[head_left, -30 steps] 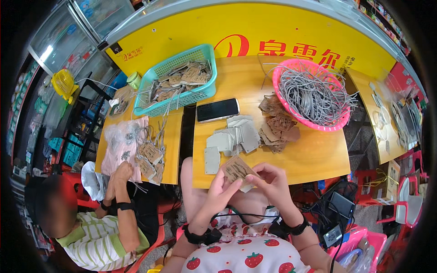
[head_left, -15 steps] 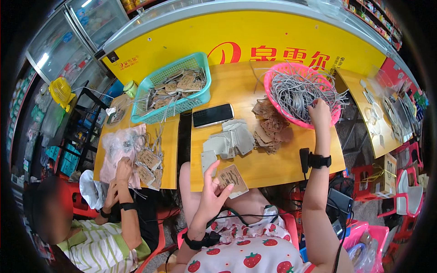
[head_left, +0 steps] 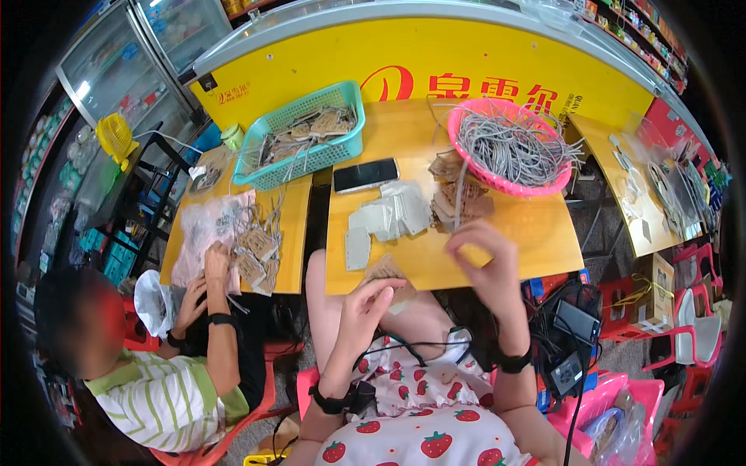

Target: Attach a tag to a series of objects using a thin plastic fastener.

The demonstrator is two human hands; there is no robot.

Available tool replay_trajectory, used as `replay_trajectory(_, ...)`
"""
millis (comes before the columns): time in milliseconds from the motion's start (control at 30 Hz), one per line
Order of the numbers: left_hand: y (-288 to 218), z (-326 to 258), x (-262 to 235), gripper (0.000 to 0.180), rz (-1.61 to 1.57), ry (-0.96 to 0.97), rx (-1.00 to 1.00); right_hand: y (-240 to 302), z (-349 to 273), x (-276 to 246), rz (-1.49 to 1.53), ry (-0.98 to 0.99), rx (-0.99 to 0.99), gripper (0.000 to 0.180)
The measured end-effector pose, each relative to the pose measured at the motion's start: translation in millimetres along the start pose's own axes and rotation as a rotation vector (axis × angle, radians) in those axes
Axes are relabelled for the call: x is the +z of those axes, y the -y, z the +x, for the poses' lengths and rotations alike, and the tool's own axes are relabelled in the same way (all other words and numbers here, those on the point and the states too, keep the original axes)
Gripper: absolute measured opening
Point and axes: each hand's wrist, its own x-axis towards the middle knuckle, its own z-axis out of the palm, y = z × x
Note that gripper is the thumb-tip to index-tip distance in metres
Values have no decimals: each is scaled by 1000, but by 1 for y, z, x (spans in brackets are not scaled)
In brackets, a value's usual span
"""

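My left hand (head_left: 364,309) is closed on a brown printed card tag (head_left: 384,269), held over my lap at the table's near edge. Between the fingertips of my right hand (head_left: 489,260) is a grey cord (head_left: 460,194), blurred by motion and rising from them toward the pink basket (head_left: 509,189). That basket is heaped with loose grey cords (head_left: 513,147). Just beyond my hands lie a spread of pale grey card tags (head_left: 392,213) and, to its right, a pile of brown card tags (head_left: 466,203).
A black phone (head_left: 365,175) lies in front of the turquoise basket (head_left: 353,147), which holds brown tags with cords. At the left, a co-worker's hands (head_left: 214,268) work beside corded tags (head_left: 256,247). A side table (head_left: 649,233) stands at the right.
My right hand has come away from the pink basket, toward me and to the left, drawing a grey cord with it. My left hand still has the brown tag, now tilted differently.
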Motion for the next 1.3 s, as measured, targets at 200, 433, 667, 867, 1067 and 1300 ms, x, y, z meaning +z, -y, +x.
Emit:
replay_trajectory(200,16,-26,3,36,-154,65,-70,41,-52,30,291,508,102,11)
replay_trajectory(433,-22,-67,5,21,616,-25,107,84,-59,29,46,139,-110,33)
replay_trajectory(667,-24,-92,25,20,749,66,400,112,-85,38,245,33,-152,23)
replay_trajectory(867,-60,-102,9,22,349,76,410,122,-86,3,512,-163,166,18)
replay_trajectory(1067,-71,-111,4,22,57,-280,434,118,-90,-3,387,56,118,10)
replay_trajectory(1300,-80,-125,-6,19,149,-340,394,128,-90,13,203,146,-115,15)
